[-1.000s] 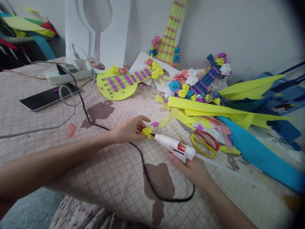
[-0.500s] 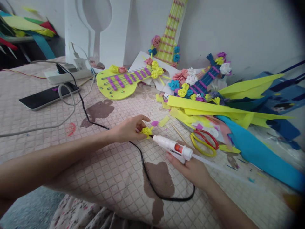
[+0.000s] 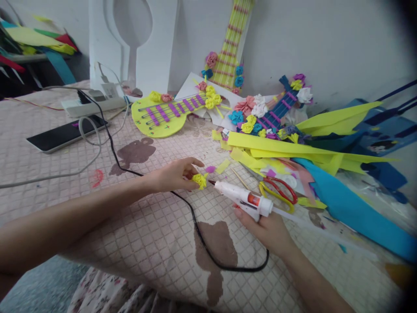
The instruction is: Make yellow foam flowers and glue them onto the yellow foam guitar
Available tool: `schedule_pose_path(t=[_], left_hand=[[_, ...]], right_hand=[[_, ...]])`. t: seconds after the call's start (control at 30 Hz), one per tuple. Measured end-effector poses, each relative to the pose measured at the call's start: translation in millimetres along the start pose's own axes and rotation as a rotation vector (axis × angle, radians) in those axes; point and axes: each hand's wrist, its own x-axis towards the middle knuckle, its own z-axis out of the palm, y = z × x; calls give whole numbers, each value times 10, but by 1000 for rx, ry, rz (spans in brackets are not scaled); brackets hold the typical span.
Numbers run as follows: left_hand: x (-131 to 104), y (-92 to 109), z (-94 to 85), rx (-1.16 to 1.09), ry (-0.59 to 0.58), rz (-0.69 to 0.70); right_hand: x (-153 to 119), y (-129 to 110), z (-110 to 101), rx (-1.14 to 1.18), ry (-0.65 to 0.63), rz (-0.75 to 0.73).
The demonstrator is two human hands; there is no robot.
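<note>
Between its thumb and fingers, my left hand (image 3: 177,174) pinches a small yellow paper flower (image 3: 200,181) above the quilted cloth. My right hand (image 3: 272,228) is wrapped round the handle of a white glue gun (image 3: 243,198) with a clear glue stick in its back. The gun's dark nozzle points left at the flower, with a small gap between them. A purple scrap (image 3: 210,169) and a pale yellow strip (image 3: 223,166) lie just behind the flower.
Red and yellow scissors (image 3: 276,195) lie beyond the gun, near yellow strips (image 3: 286,150) and blue paper (image 3: 352,213). Flower-decorated paper guitars (image 3: 159,115) stand or lie at the back. A phone (image 3: 67,134) and power strip (image 3: 91,105) are left. A black cord (image 3: 192,208) crosses the cloth.
My right hand and the glue gun have moved a little to the right, and the nozzle has drawn away from the flower. My left hand has barely moved.
</note>
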Motion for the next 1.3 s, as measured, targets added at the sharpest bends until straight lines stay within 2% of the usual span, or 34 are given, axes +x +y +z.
schedule_pose_path(t=[0.2, 0.4, 0.6, 0.73, 0.87, 1.1, 1.3], left_hand=[[-3, 23, 29, -30, -27, -23], [-4, 55, -66, -81, -10, -36], [-34, 159, -143, -273, -168, -75], [-38, 174, -148, -312, -218, -65], [-41, 162, -164, -273, -231, -46], [-51, 107, -194, -55, -215, -24], [-59, 116, -150, -75, -241, -10]], right_hand=[[1, -21, 16, -8, -38, -3], [-19, 12, -22, -30, -59, 24], [15, 115, -45, 9, 54, 130], [72, 200, -13, 123, 77, 249], [102, 267, 9, 155, 142, 334], [154, 444, 65, -58, 237, 252], [175, 497, 79, -93, 276, 259]])
